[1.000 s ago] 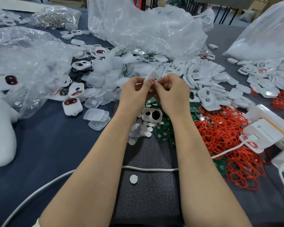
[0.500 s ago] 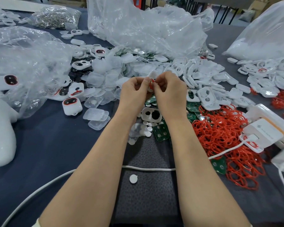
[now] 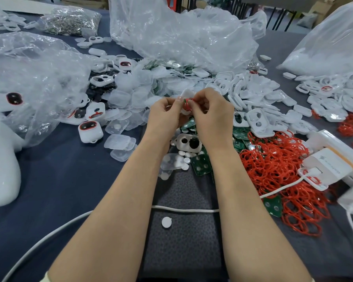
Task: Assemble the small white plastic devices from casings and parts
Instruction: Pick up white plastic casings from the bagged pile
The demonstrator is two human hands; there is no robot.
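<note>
1. Both hands are raised together over the middle of the dark blue cloth-covered table (image 3: pixel 59 180). The left hand (image 3: pixel 165 115) curls its fingers round a small white plastic casing (image 3: pixel 186 94), apparently to steady it with its open face tilted toward the eyes.
2. Meeting it from the other side, the right hand (image 3: pixel 212 117) pinches a thin red rubber ring (image 3: pixel 189 101) against that casing. To me it looks like a seal being pressed into its groove. How far it is seated I cannot tell, since the fingers cover it.
3. Far left, a crumpled clear plastic bag (image 3: pixel 29 68) lies slack with parts spilling from it.
4. Near its front edge a finished white device with a red-rimmed dark window (image 3: pixel 90 131) sits apart from the loose parts, probably set aside as done.
5. Just beside that lie translucent clear plastic covers (image 3: pixel 120 142), within easy reach of the left hand.
6. Below the wrists are a white two-hole casing (image 3: pixel 189 141), small white round discs (image 3: pixel 186 160) and green circuit boards (image 3: pixel 201 165). They are kept close, I'd guess, as the next pieces needed.
7. Further right, a heap of loose red rings (image 3: pixel 283 169) touches the boards, which suits the hand that is feeding them in.
8. Behind the heap spreads a pile of empty white casings (image 3: pixel 259 98), and at the far right stands a white boxy charger (image 3: pixel 330 165).
</note>
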